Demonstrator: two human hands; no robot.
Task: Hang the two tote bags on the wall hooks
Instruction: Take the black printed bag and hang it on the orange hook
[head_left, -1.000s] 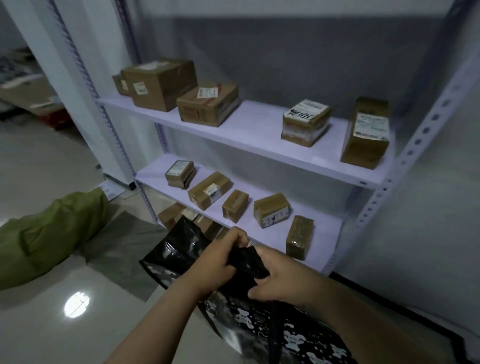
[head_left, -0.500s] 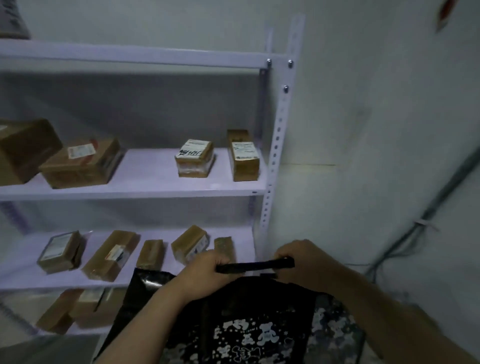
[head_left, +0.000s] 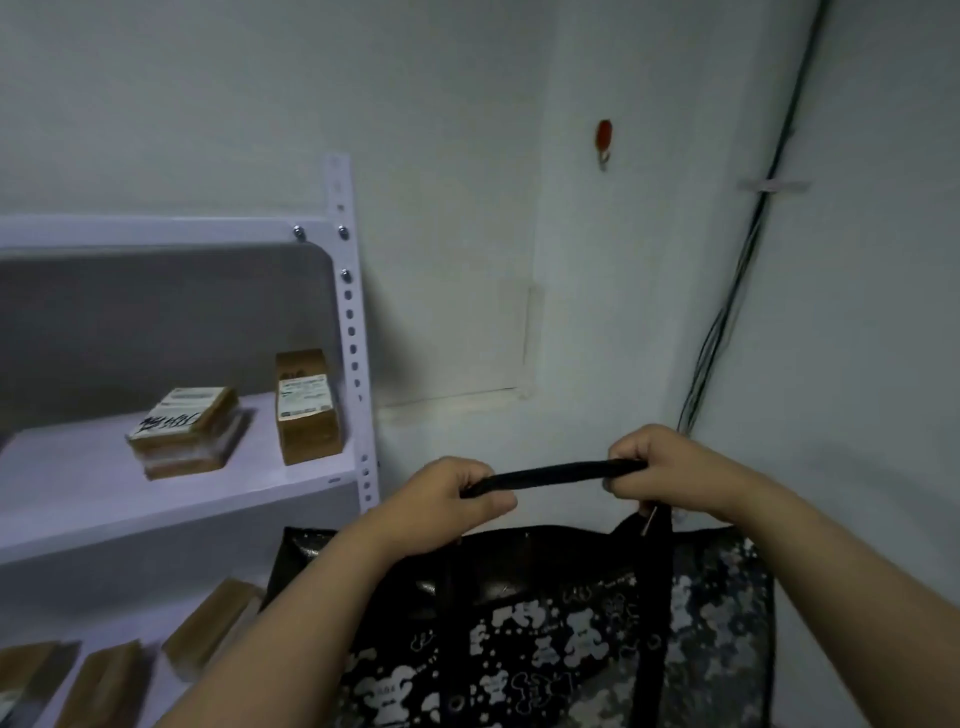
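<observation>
With the strap (head_left: 556, 475) pulled taut between both fists, the person stands facing the corner wall, the black tote bag (head_left: 545, 623) hanging below the hands and in front of the forearms. The left hand (head_left: 447, 501) is curled closed around the strap's left end, thumb folded over it; the right hand (head_left: 660, 470) is likewise clenched on the right end, where the strap bends down toward the bag's rim. Between the fists a short, nearly level span of strap lies free. A red wall hook (head_left: 603, 143) is fixed high on the wall, well above the hands and slightly to the right of the strap's middle; its metal prong points downward and out. Only this one hook and this one bag are in view.

To do the step well, the free span should be raised above the prong, brought flat against the wall, then lowered so the prong catches the strap midway between the fists. Keeping the span taut and level should prevent it twisting or slipping off one side. Neither grip ought to loosen until the hook plainly bears the weight. The shelving post (head_left: 349, 332) and the wall cables (head_left: 727, 322) stand clear of the lift.
</observation>
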